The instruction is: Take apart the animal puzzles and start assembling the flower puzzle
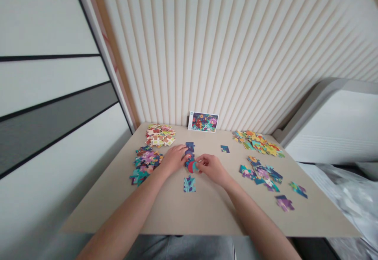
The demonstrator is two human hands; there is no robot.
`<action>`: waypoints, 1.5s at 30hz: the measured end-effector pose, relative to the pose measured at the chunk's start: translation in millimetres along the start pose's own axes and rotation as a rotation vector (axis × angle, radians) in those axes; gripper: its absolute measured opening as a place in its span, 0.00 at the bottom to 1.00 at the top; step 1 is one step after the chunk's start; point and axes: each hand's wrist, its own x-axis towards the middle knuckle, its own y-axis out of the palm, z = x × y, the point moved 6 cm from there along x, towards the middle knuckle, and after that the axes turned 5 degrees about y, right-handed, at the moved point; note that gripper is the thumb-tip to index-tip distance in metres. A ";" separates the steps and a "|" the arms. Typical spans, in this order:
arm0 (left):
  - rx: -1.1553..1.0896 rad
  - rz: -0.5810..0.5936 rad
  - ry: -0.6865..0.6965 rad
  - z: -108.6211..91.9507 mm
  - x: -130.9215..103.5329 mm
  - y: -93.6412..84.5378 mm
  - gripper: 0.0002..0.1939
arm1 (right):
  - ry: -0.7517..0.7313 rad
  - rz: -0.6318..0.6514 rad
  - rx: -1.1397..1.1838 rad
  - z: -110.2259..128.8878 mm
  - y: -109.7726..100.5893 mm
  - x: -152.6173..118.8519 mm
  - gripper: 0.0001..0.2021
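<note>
A short column of dark blue puzzle pieces (189, 146) lies at the middle of the table. My left hand (175, 159) rests flat at its left side, fingers stretched out with the tips on the pieces. From the right, my right hand (212, 168) pinches a red and teal puzzle piece (192, 167) between thumb and fingers. That piece touches or overlaps the column's lower end; whether it is joined I cannot tell. Nearer to me, apart from the column, lies a teal puzzle piece with leaf shapes (189, 184).
A picture card (203, 122) leans against the ribbed wall. Left stand a red-cream pile (160, 135) and a purple-teal pile (146, 161). Right are a yellow-orange pile (258, 143), a mixed pile (262, 173) and loose pieces (284, 203). A single blue piece (225, 149) lies right of centre.
</note>
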 end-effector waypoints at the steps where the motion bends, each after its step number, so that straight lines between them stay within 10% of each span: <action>1: 0.000 0.000 0.001 0.0 -0.2 -0.3 0.17 | 0.036 0.004 0.005 -6.1 7.0 7.5 0.08; 45: 0.049 0.051 0.094 -22.7 -3.9 -11.6 0.17 | -0.104 0.029 -0.656 2.4 20.8 -19.2 0.14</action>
